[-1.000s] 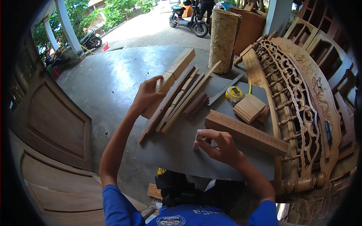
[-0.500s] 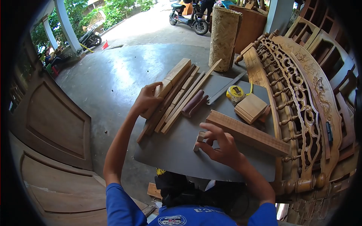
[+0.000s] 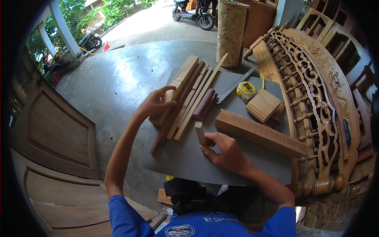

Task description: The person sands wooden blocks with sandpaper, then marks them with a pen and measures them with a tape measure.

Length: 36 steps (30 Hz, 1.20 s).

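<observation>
My right hand [image 3: 224,152] pinches a small wooden block [image 3: 200,132] between thumb and fingers, its pale end facing up. My left hand [image 3: 158,103] is curled over the near part of a thick wooden bar [image 3: 186,72], thumb reaching across to a darker wooden strip [image 3: 176,114] beside it. Several thinner wooden strips [image 3: 201,100] lie alongside, roughly parallel. To their right is a purple-brown roll [image 3: 204,103], apparently sandpaper. A long wooden beam [image 3: 260,133] rests just beyond my right hand.
The grey board [image 3: 177,160] also bears a hand saw blade [image 3: 236,85], a yellow tape measure [image 3: 246,90] and a moulded wood block [image 3: 263,106]. A carved wooden bed panel [image 3: 316,91] borders the right. Wooden door panels [image 3: 59,122] lie left; a woven bamboo roll [image 3: 232,35] stands behind.
The small block in my right hand has been turned more upright and moved slightly left. My left thumb has moved inward across the strips, whose near ends have shifted a little to the right.
</observation>
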Motion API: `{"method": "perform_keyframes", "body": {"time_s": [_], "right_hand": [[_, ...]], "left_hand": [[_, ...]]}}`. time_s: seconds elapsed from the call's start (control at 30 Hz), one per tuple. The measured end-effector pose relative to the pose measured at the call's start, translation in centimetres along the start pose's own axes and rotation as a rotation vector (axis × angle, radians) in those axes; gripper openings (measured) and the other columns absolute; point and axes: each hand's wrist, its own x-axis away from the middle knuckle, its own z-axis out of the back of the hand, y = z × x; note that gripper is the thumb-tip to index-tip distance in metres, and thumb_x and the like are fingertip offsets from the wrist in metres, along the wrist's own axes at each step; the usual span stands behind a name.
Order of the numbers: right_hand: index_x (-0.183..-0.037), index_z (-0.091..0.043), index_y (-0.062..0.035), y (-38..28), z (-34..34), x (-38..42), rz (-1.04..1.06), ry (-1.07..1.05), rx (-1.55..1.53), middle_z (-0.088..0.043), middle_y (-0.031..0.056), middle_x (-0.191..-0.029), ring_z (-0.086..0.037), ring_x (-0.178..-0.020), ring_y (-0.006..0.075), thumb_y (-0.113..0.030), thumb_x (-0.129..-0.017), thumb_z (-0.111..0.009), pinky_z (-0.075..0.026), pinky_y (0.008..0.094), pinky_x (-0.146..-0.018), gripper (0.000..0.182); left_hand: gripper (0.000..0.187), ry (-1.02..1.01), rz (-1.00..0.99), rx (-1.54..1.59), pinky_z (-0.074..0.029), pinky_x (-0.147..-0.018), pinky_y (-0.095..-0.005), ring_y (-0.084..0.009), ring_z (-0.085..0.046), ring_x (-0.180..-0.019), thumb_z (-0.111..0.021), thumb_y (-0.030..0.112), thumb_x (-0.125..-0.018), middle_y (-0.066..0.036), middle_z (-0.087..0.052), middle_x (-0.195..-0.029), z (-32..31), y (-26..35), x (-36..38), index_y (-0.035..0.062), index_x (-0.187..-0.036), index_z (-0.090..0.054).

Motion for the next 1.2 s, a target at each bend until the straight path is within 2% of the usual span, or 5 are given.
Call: {"method": "perform_keyframes", "body": {"time_s": [0.2, 0.43, 0.67, 0.97, 1.2], "right_hand": [[-0.091, -0.058, 0.0, 1.0, 1.5, -0.5, -0.121, -0.139, -0.197, -0.066, 0.011, -0.077, -0.067, -0.071, 0.0201, -0.006, -0.074, -0.07, -0.053, 0.0292, -0.067, 0.022], [-0.088, -0.058, -0.0002, 0.6, 3.4, -1.1, -0.057, -0.293, -0.15, -0.064, 0.0117, -0.075, -0.065, -0.069, 0.0226, -0.008, -0.074, -0.071, -0.051, 0.0322, -0.063, 0.021], [-0.085, -0.058, -0.001, 0.6, 2.6, -0.8, 0.029, -0.278, -0.126, -0.063, 0.0115, -0.074, -0.064, -0.069, 0.0233, -0.007, -0.072, -0.071, -0.05, 0.0322, -0.063, 0.019], [-0.085, -0.059, -0.0008, 0.5, 2.5, -0.8, -0.003, -0.252, -0.146, -0.063, 0.0105, -0.074, -0.064, -0.068, 0.0208, -0.007, -0.073, -0.071, -0.05, 0.0308, -0.063, 0.018], [-0.084, -0.059, -0.0002, 0.4, 2.5, -0.7, -0.02, -0.248, -0.175, -0.063, 0.0108, -0.074, -0.064, -0.068, 0.0199, -0.01, -0.074, -0.071, -0.05, 0.0305, -0.063, 0.018]], "left_hand": [[0.026, 0.412, -0.35, -0.543, -0.038, -0.093, -0.0431, -0.0278, -0.046, -0.11, -0.063, 0.026, -0.079, -0.014, -0.055, -0.114, -3.4, 2.9, -1.9, 0.0097, -0.099, -0.068], [0.018, 0.199, -0.236, -0.711, -0.042, -0.084, -0.0406, -0.0298, -0.056, -0.09, -0.062, 0.024, -0.075, -0.012, -0.063, -0.088, -5.8, 4.7, -5.0, 0.0083, -0.078, -0.07], [0.018, 0.114, -0.09, -0.619, -0.048, -0.06, -0.043, -0.0351, -0.061, -0.067, -0.058, 0.017, -0.072, -0.019, -0.061, -0.067, -6.4, 5.9, -5.1, 0.0011, -0.07, -0.066], [0.022, 0.0, 0.13, -0.361, -0.051, -0.065, -0.0397, -0.033, -0.065, -0.073, -0.06, 0.017, -0.068, -0.023, -0.064, -0.074, -6.2, 5.3, -8.0, -0.0049, -0.069, -0.063], [0.032, 0.115, 0.075, -0.193, -0.045, -0.057, -0.033, -0.0166, -0.057, -0.059, -0.056, 0.025, -0.075, -0.011, -0.061, -0.062, -5.8, 4.5, -6.8, -0.0056, -0.073, -0.064]]}}
